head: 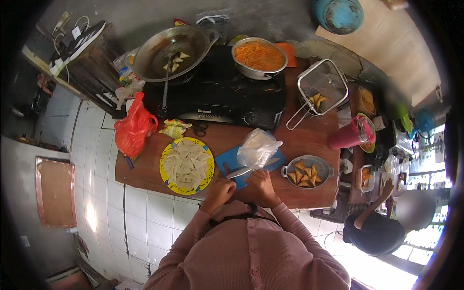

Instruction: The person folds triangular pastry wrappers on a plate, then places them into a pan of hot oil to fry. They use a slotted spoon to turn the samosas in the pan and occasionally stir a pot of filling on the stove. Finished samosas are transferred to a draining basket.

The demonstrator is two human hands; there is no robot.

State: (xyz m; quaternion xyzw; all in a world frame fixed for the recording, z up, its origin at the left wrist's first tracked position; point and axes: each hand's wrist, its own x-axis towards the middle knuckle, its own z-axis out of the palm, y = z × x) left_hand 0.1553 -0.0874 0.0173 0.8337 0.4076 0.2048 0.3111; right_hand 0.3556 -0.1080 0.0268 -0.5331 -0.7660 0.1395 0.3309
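Observation:
My left hand (222, 190) is curled at the table's front edge, between a yellow plate of pale folded pastry triangles (186, 165) and a blue cutting board (221, 159). What its fingers hold, if anything, is hidden. My right hand (261, 183) lies low over the board's near edge, palm down, fingers bent; its grip is unclear. A knife (240, 173) rests on the board just beyond both hands. Behind it sits a clear plastic bag of pale wrappers (256, 148). Right of my right hand, a grey two-handled dish (327, 178) holds browned triangles (306, 175).
On the black Rinnai stove (221, 98) stand a wok (145, 65) with triangles and a spatula (166, 87), and a pot of shredded orange filling (259, 56). A wire strainer (322, 87), pink tumbler (348, 136) and red bag (134, 127) stand around. Another person (377, 232) works at right.

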